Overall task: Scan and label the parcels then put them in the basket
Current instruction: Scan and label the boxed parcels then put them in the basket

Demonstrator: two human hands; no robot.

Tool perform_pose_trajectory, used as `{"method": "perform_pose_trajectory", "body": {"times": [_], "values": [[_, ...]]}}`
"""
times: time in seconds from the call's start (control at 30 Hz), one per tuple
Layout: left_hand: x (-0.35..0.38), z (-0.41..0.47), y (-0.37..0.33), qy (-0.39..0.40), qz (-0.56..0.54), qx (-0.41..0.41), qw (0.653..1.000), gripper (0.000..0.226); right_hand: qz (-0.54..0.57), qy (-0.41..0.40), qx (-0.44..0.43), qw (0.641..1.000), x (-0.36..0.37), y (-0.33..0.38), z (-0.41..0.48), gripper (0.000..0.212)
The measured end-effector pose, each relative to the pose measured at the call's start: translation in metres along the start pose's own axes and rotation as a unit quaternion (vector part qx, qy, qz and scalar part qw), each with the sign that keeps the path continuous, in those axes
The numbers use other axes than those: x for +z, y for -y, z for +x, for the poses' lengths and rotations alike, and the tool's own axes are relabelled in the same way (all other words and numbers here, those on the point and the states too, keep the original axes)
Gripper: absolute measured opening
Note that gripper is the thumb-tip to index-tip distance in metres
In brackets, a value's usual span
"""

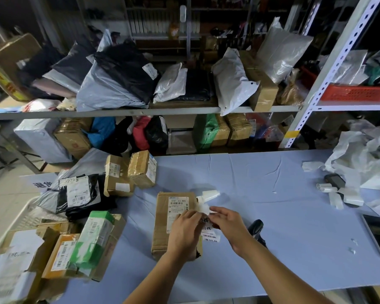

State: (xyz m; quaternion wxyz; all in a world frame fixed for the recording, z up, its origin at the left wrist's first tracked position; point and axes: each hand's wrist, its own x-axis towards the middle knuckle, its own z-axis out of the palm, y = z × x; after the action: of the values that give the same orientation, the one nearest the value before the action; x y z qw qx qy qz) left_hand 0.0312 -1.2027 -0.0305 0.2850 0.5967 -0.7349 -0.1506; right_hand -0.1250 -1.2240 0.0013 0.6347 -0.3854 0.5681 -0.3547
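Labelling stage: left hand (184,230) and right hand (229,226), fingers pinching white label strip (203,207), over brown cardboard parcel (162,218) on blue worktop (283,185); black scanner (258,226) beside; basketing apparently yet to come.

The parcel (173,218) lies on the table (272,249), scanner (258,230) to its right.

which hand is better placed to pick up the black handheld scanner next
Right, probably. The black handheld scanner lies on the blue tablecloth beside the wrist of the right hand; the left hand sits over the brown cardboard parcel, further off. Both pinch the white label strip.
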Motion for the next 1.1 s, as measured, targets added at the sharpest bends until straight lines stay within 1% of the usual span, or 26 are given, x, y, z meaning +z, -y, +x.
{"method": "perform_pose_trajectory", "body": {"times": [0.07, 0.13, 0.2, 0.27, 0.37, 0.43, 0.53, 0.7, 0.83, 0.97, 1.07, 1.1], "values": [[-0.006, 0.004, 0.0, -0.021, -0.033, -0.018, 0.999, 0.016, -0.053, 0.027, -0.021, 0.998, -0.001, -0.003, 0.0, 0.031], [-0.011, 0.007, 0.0, -0.034, -0.055, -0.047, 0.997, 0.017, -0.115, 0.027, -0.05, 0.992, 0.0, -0.006, 0.0, 0.034], [-0.011, 0.009, 0.005, -0.038, -0.044, -0.06, 0.997, 0.023, -0.11, 0.011, -0.066, 0.992, 0.001, -0.007, 0.0, 0.03], [-0.011, 0.009, 0.008, -0.04, -0.02, -0.051, 0.998, 0.027, -0.083, 0.004, -0.075, 0.994, 0.002, -0.005, -0.001, 0.022], [-0.011, 0.008, 0.007, -0.01, -0.029, -0.017, 0.999, 0.025, -0.085, 0.002, -0.088, 0.992, 0.004, -0.005, 0.001, 0.017], [-0.01, 0.008, 0.007, -0.001, -0.054, -0.032, 0.998, 0.024, -0.086, 0.002, -0.095, 0.992, 0.005, -0.005, 0.001, 0.015], [-0.009, 0.009, 0.007, -0.006, -0.08, -0.053, 0.995, 0.015, -0.079, 0.01, -0.1, 0.992, 0.005, -0.007, 0.002, 0.011], [-0.009, 0.009, 0.006, -0.001, -0.078, -0.057, 0.995, 0.019, -0.129, 0.035, -0.112, 0.985, 0.004, -0.014, 0.006, 0.011], [-0.009, 0.009, 0.005, -0.001, -0.078, -0.062, 0.995, 0.016, -0.176, 0.036, -0.13, 0.975, 0.003, -0.015, 0.01, 0.01], [-0.011, 0.007, 0.0, -0.005, -0.146, -0.119, 0.982, 0.019, -0.213, 0.031, -0.15, 0.965, 0.004, -0.014, 0.012, 0.009], [-0.013, 0.005, -0.004, -0.009, -0.198, -0.166, 0.966, 0.014, -0.224, 0.029, -0.145, 0.963, 0.005, -0.014, 0.012, 0.009], [-0.015, 0.004, -0.006, -0.009, -0.216, -0.181, 0.959, 0.015, -0.227, 0.029, -0.143, 0.963, 0.006, -0.015, 0.011, 0.009]]}}
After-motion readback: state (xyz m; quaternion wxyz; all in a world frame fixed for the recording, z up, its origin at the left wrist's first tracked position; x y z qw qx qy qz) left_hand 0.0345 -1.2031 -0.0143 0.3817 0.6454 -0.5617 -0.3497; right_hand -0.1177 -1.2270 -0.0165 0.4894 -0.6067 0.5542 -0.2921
